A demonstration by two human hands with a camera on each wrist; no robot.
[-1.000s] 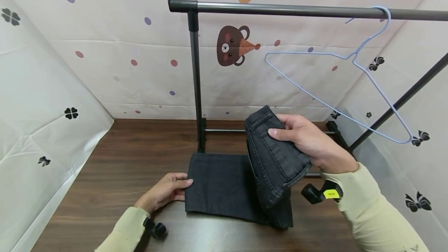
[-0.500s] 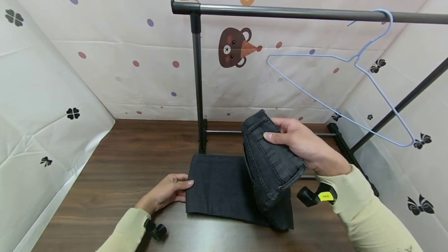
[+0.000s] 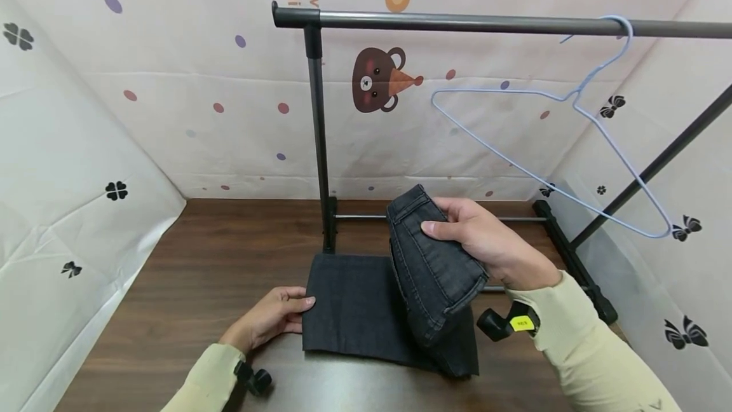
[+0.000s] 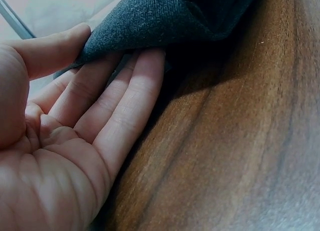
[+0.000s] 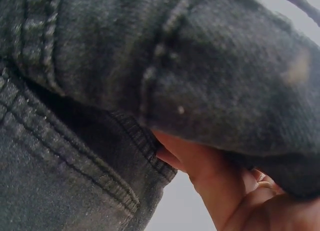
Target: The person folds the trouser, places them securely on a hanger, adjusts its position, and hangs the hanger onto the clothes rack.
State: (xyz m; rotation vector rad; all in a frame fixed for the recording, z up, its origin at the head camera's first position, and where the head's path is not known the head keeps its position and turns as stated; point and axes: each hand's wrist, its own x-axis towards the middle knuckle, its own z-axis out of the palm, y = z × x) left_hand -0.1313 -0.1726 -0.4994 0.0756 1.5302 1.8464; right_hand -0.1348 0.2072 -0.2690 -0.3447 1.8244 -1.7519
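Note:
A folded pair of dark jeans lies on the wooden table, its right part lifted and tilted up. My right hand grips this raised waistband part, thumb on the near face and fingers behind. In the right wrist view, the stitched denim fills most of the picture and partly hides the fingers. At the left edge of the flat part, my left hand pinches the cloth. The left wrist view has the thumb above the fabric and the other fingers beneath it.
Behind the jeans stands a black clothes rack with a top rail. From the rail hangs a light blue hanger, above and right of the right hand. Printed white sheets surround the wooden table.
My right hand has moved slightly left and down, bringing the raised part of the jeans with it. My left hand stays at the left edge. The head view has shifted a little.

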